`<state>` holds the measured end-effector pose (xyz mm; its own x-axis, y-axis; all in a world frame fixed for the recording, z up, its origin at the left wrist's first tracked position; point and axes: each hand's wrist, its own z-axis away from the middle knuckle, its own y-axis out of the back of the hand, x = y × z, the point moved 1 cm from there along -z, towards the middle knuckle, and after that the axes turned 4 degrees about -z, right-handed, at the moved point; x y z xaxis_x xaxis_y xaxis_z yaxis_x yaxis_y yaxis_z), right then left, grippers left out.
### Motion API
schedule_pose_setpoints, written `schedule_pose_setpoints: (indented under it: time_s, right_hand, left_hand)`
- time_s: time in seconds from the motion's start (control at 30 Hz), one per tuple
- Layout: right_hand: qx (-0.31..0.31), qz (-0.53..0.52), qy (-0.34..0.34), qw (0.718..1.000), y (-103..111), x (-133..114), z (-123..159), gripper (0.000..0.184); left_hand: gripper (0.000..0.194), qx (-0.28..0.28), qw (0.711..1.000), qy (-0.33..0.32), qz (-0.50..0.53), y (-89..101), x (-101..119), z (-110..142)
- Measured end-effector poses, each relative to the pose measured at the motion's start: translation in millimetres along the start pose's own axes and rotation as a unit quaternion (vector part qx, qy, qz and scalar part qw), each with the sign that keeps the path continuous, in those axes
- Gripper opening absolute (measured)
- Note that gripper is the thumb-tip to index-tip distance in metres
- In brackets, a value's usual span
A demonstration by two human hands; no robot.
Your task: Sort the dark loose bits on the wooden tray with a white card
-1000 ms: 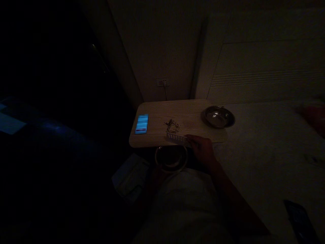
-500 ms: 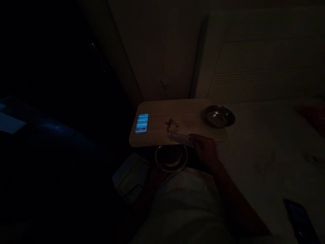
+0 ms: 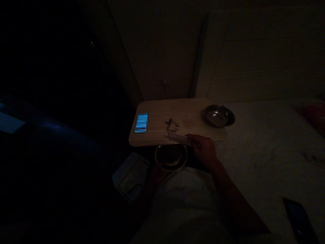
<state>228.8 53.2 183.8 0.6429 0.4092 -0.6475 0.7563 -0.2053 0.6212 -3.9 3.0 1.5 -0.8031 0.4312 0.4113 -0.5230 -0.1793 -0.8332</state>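
Okay, leftmost is a glowing phone on the surface. Left hand seems to have its fingers on the lower bowl around seven o'clock, just off the surface's near edge; too dark to tell how firmly. Looks like thin, stiff metal, probably slick, so I'd take the rim. Dark bits look light and easily scattered. Slotted tool sits at their six o'clock, likely light and rigid; right hand's fingers are closed round its three o'clock end, the sensible hold.
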Motion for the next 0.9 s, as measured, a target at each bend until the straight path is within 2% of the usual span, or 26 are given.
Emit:
schedule_pose_setpoints:
  time_s: [0.17, 0.37, 0.5, 0.57, 0.77, 0.9]
  right_hand:
    - [-0.025, 0.013, 0.004, 1.0, 2, -5, -1, 0.03]
    - [-0.05, 0.003, 0.026, 0.998, 4, -9, 0, 0.033]
    - [-0.074, -0.009, 0.033, 0.997, 5, -10, 0, 0.034]
    - [-0.069, -0.026, 0.035, 0.997, 6, -9, 1, 0.032]
    - [0.022, -0.013, -0.005, 1.0, 3, 1, -4, 0.031]
    - [0.0, 0.001, -0.006, 1.0, -5, -1, -12, 0.034]
  left_hand:
    - [0.04, 0.023, 1.0, 0.017, -0.009, -0.7, 3, 1]
    - [0.059, 0.01, 1.0, 0.029, 0.003, -0.8, 1, -2]
    - [0.062, 0.003, 1.0, 0.017, 0.006, -5.1, 2, 2]
    - [0.062, 0.009, 1.0, 0.013, 0.005, -6.9, 3, 4]
    - [0.057, 0.048, 0.999, -0.002, 0.011, -8.0, 3, 4]
    - [0.047, 0.043, 0.999, 0.018, 0.014, -3.7, 3, 1]
